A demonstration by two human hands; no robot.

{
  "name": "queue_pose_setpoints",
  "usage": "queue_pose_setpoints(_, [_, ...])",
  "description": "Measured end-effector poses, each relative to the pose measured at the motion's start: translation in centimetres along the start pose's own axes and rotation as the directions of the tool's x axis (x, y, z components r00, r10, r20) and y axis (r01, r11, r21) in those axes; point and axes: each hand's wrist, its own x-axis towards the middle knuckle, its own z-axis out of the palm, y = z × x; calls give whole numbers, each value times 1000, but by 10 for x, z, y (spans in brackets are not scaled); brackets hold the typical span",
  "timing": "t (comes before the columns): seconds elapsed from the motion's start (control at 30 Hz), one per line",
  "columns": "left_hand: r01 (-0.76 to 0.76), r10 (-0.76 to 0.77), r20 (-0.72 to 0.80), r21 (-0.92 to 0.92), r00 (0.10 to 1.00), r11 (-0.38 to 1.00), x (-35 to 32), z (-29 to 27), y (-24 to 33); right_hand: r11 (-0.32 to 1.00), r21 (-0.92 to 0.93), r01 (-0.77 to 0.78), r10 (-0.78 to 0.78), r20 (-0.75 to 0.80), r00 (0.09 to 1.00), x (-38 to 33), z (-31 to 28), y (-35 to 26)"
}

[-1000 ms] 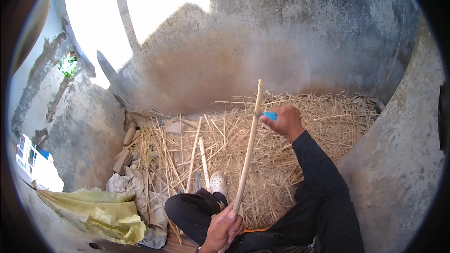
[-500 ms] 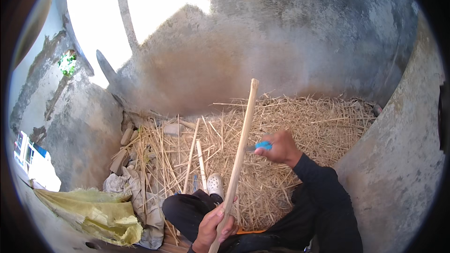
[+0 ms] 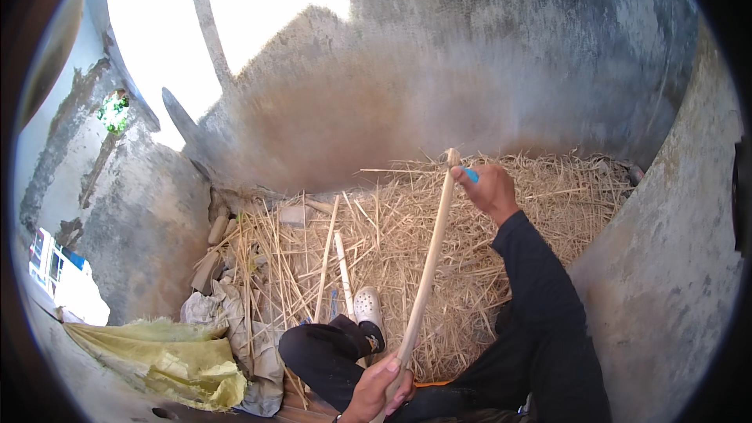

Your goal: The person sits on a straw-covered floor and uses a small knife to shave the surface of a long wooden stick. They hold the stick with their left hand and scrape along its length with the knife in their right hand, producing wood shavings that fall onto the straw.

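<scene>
A long pale wooden stick [image 3: 429,274] slants up and away from my lap, its far end leaning to the right. Near its lower end, my left hand [image 3: 376,390] is closed around it. My right hand [image 3: 495,191] grips a knife by its blue handle [image 3: 471,175], right beside the stick's far end. The knife's blade is mostly hidden there, so I cannot tell how deep it sits against the wood. A thumb of my right hand lies close to the stick.
Straw-like shavings [image 3: 540,219] cover the ground before me. Loose strips [image 3: 325,266] lie left of my shoe [image 3: 368,307]. A yellow torn sheet [image 3: 168,360] and grey sacking [image 3: 262,345] are at lower left. Concrete walls [image 3: 470,94] stand ahead and at both sides.
My right hand with the knife has moved up and away along the stick to its far end. The stick's far end has tilted right and dropped slightly; my left hand still holds it.
</scene>
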Motion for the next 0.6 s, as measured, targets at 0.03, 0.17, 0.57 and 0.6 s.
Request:
queue_pose_setpoints(0.03, [-1,1,9,20,1000,1000,-1,-1,-1,1000,5,-19,19,-2,1000,10,-8,5])
queue_pose_setpoints(0.17, [-66,66,-15,42,998,997,5,-6,2,967,162,197,-202,18,979,-30,-12,-40])
queue_pose_setpoints(0.57, [-77,88,-79,130,993,989,3,-2,9,963,190,189,-208,85,974,-44,-3,-53])
queue_pose_setpoints(0.6, [-77,91,-102,136,991,988,4,-2,8,951,195,240,-257,69,964,-52,-1,-59])
